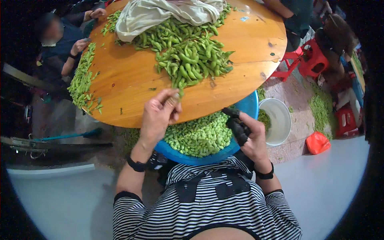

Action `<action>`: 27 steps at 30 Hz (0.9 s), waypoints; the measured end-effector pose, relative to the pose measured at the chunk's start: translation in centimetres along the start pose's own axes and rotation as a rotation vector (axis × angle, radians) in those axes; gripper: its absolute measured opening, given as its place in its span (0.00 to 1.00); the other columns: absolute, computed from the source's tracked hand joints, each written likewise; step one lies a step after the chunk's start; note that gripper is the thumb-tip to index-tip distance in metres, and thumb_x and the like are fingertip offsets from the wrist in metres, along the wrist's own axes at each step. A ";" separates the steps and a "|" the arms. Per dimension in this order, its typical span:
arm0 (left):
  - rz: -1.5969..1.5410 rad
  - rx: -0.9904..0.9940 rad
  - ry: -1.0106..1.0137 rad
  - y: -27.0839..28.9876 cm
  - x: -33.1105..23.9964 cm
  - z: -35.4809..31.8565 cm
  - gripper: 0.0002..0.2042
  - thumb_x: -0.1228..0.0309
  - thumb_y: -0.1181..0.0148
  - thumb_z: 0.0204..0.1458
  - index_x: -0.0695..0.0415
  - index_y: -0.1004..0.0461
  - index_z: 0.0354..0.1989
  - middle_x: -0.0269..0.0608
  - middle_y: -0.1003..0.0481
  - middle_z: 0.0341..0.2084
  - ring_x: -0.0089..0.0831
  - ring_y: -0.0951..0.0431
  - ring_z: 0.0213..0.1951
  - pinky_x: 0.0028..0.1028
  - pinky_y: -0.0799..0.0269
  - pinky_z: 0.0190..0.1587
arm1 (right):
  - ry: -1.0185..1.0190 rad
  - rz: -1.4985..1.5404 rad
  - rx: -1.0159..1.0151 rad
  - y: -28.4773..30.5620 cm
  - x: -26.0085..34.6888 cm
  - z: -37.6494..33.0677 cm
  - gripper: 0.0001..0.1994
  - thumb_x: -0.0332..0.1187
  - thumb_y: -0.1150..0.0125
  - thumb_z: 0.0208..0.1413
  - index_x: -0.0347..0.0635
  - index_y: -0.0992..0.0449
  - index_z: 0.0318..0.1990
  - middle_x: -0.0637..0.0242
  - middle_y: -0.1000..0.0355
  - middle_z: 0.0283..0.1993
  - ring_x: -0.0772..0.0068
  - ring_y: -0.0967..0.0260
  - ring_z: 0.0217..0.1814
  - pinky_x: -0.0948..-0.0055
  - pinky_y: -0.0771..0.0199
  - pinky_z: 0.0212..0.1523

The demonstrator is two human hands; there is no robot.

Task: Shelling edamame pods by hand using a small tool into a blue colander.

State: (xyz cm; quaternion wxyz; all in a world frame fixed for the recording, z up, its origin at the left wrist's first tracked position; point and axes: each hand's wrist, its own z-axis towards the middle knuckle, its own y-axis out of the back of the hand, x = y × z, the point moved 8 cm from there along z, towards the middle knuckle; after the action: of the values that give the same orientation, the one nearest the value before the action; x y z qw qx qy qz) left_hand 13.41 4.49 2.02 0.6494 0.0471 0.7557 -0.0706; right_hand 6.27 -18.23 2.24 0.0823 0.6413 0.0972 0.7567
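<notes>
My left hand (161,114) reaches over the near edge of the round wooden table (132,94), thumb and fingertips pinching a green soybean pod (181,93). That pod is at the near tip of a heap of soybean pods (192,60). My right hand (250,136) is past the table edge, over the right side of a blue basin (244,145). Black coverings wrap its fingers, which are half bent with the upper one stretched apart; I see nothing between them. Shelled green beans (200,136) fill the basin, partly hidden under the tabletop.
A cream cloth sack (160,16) lies across the far pods. On the left, a person (60,44) sits by another row of pods (83,76). To the right stand a whitish bucket (280,120), a red plastic bag (318,143) and red stools (314,60); pods lie on the floor.
</notes>
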 end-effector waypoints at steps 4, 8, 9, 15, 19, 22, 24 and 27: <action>-0.174 0.126 0.076 -4.3 2.0 -1.9 0.08 0.66 0.43 0.59 0.58 0.28 0.36 0.31 0.28 0.20 0.17 0.32 0.18 0.15 0.41 0.18 | -0.072 0.223 0.088 -1.6 0.2 0.9 0.17 0.31 0.44 0.59 0.36 0.27 0.54 0.79 0.37 0.22 0.90 0.46 0.19 0.85 0.49 0.20; -0.119 0.153 0.049 -7.3 2.9 -3.0 0.07 0.68 0.42 0.58 0.59 0.26 0.32 0.28 0.30 0.18 0.13 0.34 0.19 0.16 0.40 0.21 | -0.226 0.401 0.144 -1.7 -0.3 0.4 0.18 0.20 0.43 0.48 0.36 0.25 0.49 0.76 0.36 0.30 0.87 0.43 0.26 0.83 0.43 0.25; -0.091 0.136 0.041 -7.5 2.9 -3.2 0.07 0.69 0.41 0.58 0.60 0.26 0.32 0.28 0.30 0.18 0.13 0.34 0.20 0.16 0.39 0.22 | -0.251 0.416 0.148 -1.7 -0.5 0.3 0.17 0.19 0.44 0.47 0.35 0.25 0.47 0.76 0.36 0.30 0.87 0.43 0.26 0.83 0.43 0.25; 0.229 0.030 -0.162 -7.4 2.8 -3.7 0.08 0.70 0.39 0.56 0.62 0.26 0.30 0.29 0.28 0.20 0.14 0.32 0.22 0.17 0.36 0.25 | -0.179 0.388 0.101 -1.3 -1.1 -0.1 0.10 0.21 0.42 0.45 0.34 0.26 0.39 0.70 0.36 0.28 0.83 0.42 0.26 0.80 0.42 0.26; 0.233 0.041 -0.170 -7.8 3.0 -3.9 0.09 0.67 0.40 0.57 0.60 0.26 0.32 0.30 0.28 0.19 0.15 0.32 0.21 0.16 0.37 0.23 | -0.135 0.344 0.126 -1.2 -1.0 0.2 0.10 0.22 0.41 0.47 0.34 0.26 0.38 0.69 0.37 0.27 0.82 0.42 0.25 0.80 0.42 0.25; -0.174 0.150 0.107 -8.3 5.1 -3.8 0.08 0.67 0.41 0.58 0.59 0.28 0.34 0.31 0.30 0.17 0.17 0.33 0.18 0.17 0.41 0.20 | -0.203 0.502 0.165 -1.4 -2.3 -0.1 0.06 0.24 0.42 0.52 0.34 0.25 0.38 0.72 0.39 0.23 0.83 0.43 0.22 0.81 0.45 0.22; -0.487 0.248 0.265 -9.3 6.3 -4.1 0.08 0.66 0.42 0.58 0.58 0.29 0.34 0.31 0.31 0.16 0.18 0.35 0.17 0.17 0.43 0.19 | -0.373 0.782 0.202 -2.3 -3.1 -0.7 0.05 0.25 0.44 0.55 0.35 0.24 0.38 0.75 0.40 0.20 0.85 0.45 0.19 0.82 0.48 0.19; -0.760 0.391 0.331 -10.3 7.7 -4.3 0.09 0.64 0.43 0.59 0.56 0.30 0.32 0.30 0.33 0.16 0.18 0.37 0.16 0.18 0.44 0.18 | -0.405 1.044 0.239 -3.1 -3.5 -1.1 0.06 0.26 0.47 0.58 0.35 0.24 0.39 0.78 0.41 0.18 0.88 0.48 0.18 0.83 0.53 0.17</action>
State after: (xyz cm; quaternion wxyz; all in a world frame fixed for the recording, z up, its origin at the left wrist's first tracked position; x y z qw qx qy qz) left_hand 6.41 -5.08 -4.50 0.4267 -0.1012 0.7854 -0.4368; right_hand 5.73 -16.12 -2.03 -0.3584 0.7412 -0.1655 0.5429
